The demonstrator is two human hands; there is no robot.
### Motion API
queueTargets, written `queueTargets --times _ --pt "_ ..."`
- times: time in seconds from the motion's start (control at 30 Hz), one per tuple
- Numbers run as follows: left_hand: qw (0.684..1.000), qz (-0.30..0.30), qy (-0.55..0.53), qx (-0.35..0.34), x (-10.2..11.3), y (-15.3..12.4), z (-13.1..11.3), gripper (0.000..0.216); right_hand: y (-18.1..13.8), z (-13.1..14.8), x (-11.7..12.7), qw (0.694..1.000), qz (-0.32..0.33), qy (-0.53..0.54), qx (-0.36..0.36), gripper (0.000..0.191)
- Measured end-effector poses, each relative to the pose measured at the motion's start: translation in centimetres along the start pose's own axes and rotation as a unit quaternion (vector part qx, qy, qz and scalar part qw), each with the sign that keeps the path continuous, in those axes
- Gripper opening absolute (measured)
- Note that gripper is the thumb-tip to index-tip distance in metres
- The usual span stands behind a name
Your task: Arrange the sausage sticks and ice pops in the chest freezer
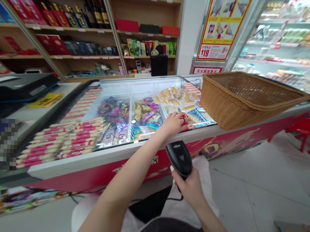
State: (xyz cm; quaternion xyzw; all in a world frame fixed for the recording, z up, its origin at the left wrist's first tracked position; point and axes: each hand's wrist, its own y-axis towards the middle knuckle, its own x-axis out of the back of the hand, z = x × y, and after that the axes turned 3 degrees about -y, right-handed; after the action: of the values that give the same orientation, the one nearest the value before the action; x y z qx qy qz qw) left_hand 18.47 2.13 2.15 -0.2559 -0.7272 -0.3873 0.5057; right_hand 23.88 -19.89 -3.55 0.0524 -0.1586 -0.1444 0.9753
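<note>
My right hand (190, 187) is closed around the handle of a black barcode scanner (180, 159), held in front of the freezer with its head upward. A dark cable hangs below it. My left hand (174, 124) reaches over the front edge of the freezer's glass top, fingers apart above some small red-labelled items (184, 128) that it partly covers. Just beyond it lies a pile of yellow snacks in clear wrappers (176, 97). Rows of pale sticks with red labels (78, 138) rest on the glass at the left.
A wicker basket (223, 107) stands on the freezer's right end. Under the glass are several colourful frozen packets (116, 114). A counter (65, 90) with dark equipment adjoins at left. Shelves (77, 58) stand behind, and red stools (305, 127) at right.
</note>
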Motion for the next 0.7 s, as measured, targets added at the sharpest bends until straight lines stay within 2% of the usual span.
queueTargets --times 0.3,0.43,0.53,0.63,0.7 --pt "0.999 -0.011 0.025 0.041 3.2 -8.1 2.5 0.04 -0.3 0.7 -1.6 0.999 0.038 0.004 0.026 0.028" --pt "0.996 -0.037 -0.04 0.064 4.2 -11.2 4.3 0.037 -0.4 0.8 -1.7 0.999 0.043 0.0 0.013 0.029" --pt "0.987 -0.084 -0.101 0.096 5.0 -12.6 5.5 0.039 -0.6 0.9 -2.0 0.999 0.04 0.005 0.017 0.028" --pt "0.972 -0.141 -0.098 0.16 5.6 -13.3 6.7 0.04 -0.7 1.1 -2.3 0.999 0.046 0.003 0.02 0.028" --pt "0.964 -0.151 -0.096 0.195 5.8 -13.3 7.6 0.034 -0.8 1.2 -2.4 0.998 0.055 0.003 0.019 0.027"
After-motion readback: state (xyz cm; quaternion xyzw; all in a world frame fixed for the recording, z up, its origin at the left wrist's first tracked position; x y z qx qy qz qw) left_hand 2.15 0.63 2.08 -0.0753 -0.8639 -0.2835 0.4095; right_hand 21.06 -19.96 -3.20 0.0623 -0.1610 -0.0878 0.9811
